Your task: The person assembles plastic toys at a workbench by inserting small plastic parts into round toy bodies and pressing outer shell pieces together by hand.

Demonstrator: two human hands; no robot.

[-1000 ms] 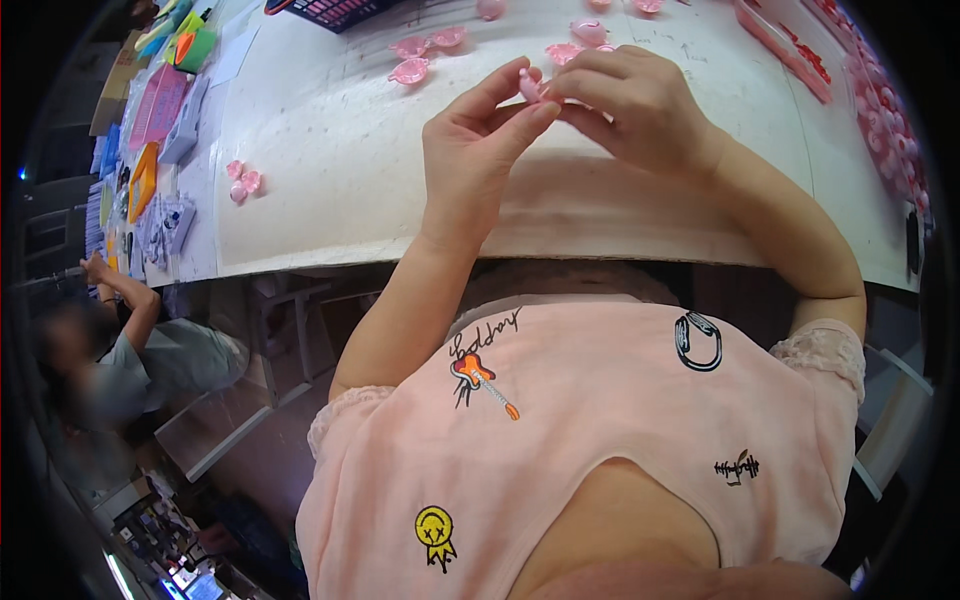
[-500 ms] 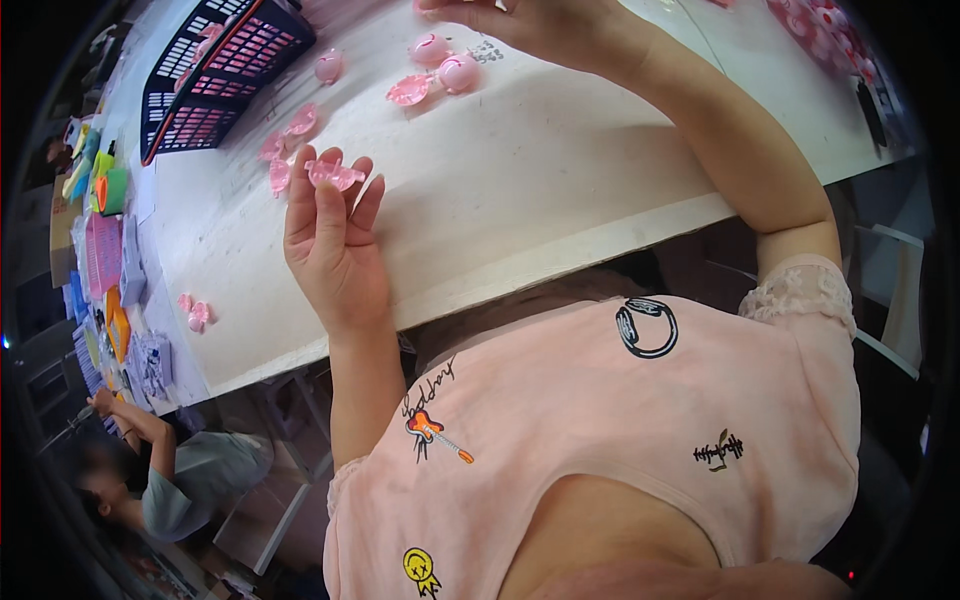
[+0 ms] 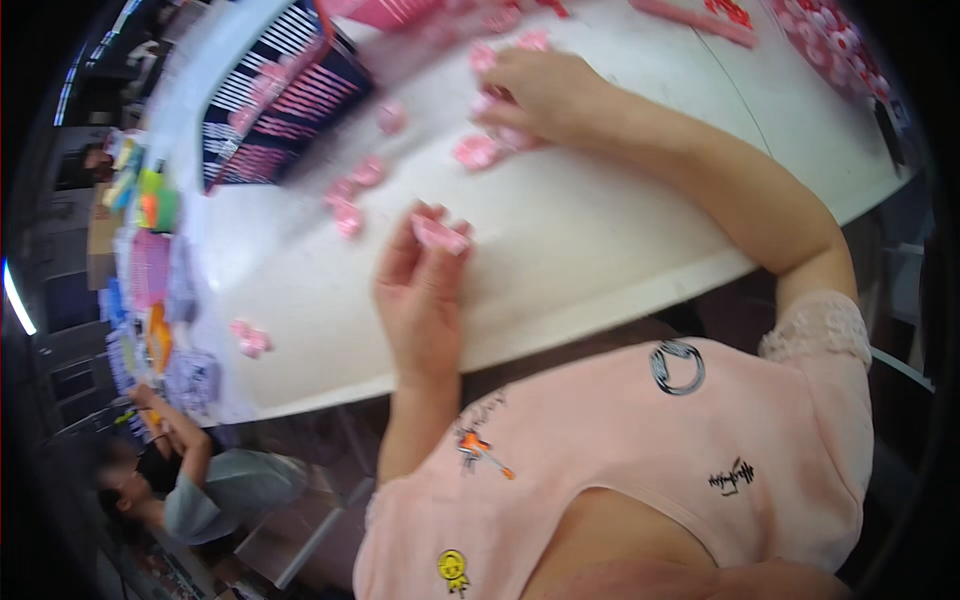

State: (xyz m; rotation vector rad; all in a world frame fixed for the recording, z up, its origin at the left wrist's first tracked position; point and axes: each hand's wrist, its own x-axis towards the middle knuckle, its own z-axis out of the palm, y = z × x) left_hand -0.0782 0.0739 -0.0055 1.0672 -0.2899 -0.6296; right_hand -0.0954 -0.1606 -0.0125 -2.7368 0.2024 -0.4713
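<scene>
Between the thumb and fingers of my left hand [image 3: 422, 295] is a small pink translucent plastic piece [image 3: 440, 234], held upright above the table near its front edge. Farther off, my right hand [image 3: 550, 92] bends its fingers down over a group of pink pieces. A round pink ball [image 3: 515, 137] lies partly under that hand, with a pink shell-like piece [image 3: 475, 152] beside it. Motion blur hides whether the right fingers grip one. Several loose pink pieces [image 3: 347, 220] lie beyond my left hand, and a single pink ball [image 3: 391, 117] sits farther back.
A dark blue slatted basket [image 3: 300, 130] holding pink pieces stands at the far left. Another small pink piece [image 3: 250, 338] lies on the white table [image 3: 590, 240] to the left. A bag of pink-and-white balls [image 3: 825, 45] is at the far right. A co-worker [image 3: 225, 490] sits at lower left.
The whole view has shifted, so the table's things appear lower and farther right. Relative to them, my right hand has come left onto the pink balls. The left hand still holds its piece.
</scene>
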